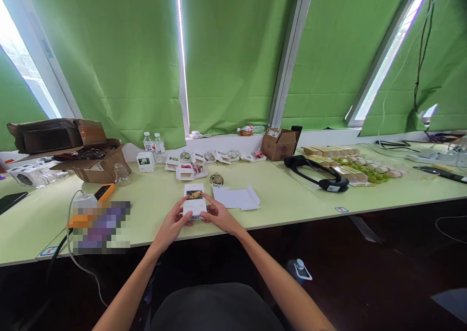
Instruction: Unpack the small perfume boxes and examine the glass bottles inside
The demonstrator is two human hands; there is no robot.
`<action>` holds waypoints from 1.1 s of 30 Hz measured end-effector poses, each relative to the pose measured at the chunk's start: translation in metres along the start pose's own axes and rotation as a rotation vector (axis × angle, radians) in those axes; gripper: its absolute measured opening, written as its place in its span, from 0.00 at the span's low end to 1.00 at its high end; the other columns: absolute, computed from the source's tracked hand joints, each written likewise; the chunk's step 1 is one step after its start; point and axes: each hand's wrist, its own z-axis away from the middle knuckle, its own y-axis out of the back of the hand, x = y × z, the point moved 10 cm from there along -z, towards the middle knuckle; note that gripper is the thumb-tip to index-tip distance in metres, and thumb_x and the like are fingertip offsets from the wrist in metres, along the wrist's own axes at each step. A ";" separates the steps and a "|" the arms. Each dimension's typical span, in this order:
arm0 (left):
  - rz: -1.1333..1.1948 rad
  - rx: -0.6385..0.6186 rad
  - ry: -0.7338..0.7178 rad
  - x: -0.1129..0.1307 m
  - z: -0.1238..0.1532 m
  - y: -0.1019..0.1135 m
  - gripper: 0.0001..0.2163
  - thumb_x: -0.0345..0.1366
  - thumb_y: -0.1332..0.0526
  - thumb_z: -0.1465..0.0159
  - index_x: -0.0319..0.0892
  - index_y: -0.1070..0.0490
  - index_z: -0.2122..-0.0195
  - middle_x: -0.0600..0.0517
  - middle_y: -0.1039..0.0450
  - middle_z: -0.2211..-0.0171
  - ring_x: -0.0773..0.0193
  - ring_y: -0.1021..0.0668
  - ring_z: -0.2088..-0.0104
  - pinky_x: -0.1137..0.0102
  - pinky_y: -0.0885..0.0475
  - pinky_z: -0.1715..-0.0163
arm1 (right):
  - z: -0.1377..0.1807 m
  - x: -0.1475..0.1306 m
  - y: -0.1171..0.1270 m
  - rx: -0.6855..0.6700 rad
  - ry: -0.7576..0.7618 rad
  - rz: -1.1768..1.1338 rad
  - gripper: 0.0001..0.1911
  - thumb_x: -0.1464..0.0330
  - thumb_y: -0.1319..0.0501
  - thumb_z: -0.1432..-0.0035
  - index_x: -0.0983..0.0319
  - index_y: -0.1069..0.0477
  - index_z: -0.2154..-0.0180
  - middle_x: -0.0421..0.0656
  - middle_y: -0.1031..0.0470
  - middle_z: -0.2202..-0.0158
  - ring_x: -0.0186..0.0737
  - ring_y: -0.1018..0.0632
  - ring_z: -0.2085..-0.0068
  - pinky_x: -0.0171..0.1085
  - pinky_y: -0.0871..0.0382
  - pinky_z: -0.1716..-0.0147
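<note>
Between my two hands is a white card box with a picture of yellow flowers on its face and a barcode along the near edge. My left hand grips its left side, thumb at the lower corner. On the opposite side, my right hand has its thumb at the near edge and a finger by the picture. Just beyond lies a round gold-coloured ornament. An unfolded white paper piece lies right of the box, behind my right hand.
Small white boxes and ornaments line the back, near two water bottles. Opened cartons stand left, beside an orange device. A black headset and a small carton are right. The table's front edge is close.
</note>
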 end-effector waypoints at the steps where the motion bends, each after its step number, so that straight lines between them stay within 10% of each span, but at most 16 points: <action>1: 0.013 0.008 0.004 -0.001 0.000 0.001 0.31 0.44 0.42 0.36 0.48 0.54 0.34 0.46 0.29 0.49 0.58 0.23 0.56 0.58 0.24 0.57 | 0.000 0.000 0.000 0.000 -0.001 0.001 0.44 0.58 0.35 0.46 0.54 0.54 0.34 0.43 0.26 0.60 0.36 0.26 0.66 0.41 0.28 0.60; 5: 0.076 0.055 0.029 -0.008 -0.001 0.006 0.38 0.43 0.40 0.37 0.47 0.64 0.33 0.44 0.27 0.51 0.58 0.22 0.58 0.56 0.24 0.57 | 0.000 -0.001 0.000 0.005 0.000 0.004 0.45 0.58 0.35 0.46 0.55 0.56 0.34 0.44 0.25 0.59 0.35 0.26 0.66 0.41 0.28 0.60; 20: 0.049 0.077 0.035 -0.010 -0.003 0.008 0.32 0.44 0.39 0.38 0.43 0.50 0.36 0.41 0.30 0.47 0.54 0.22 0.55 0.57 0.22 0.61 | -0.001 -0.001 0.003 0.050 0.035 0.059 0.40 0.58 0.35 0.46 0.55 0.48 0.36 0.47 0.28 0.51 0.33 0.28 0.68 0.39 0.28 0.64; 33: -0.056 0.202 -0.044 -0.013 -0.004 0.018 0.27 0.43 0.40 0.38 0.44 0.43 0.39 0.45 0.37 0.40 0.54 0.29 0.44 0.61 0.29 0.48 | -0.002 0.007 0.007 0.074 -0.008 0.152 0.30 0.58 0.36 0.45 0.61 0.34 0.43 0.44 0.24 0.65 0.36 0.24 0.70 0.41 0.27 0.64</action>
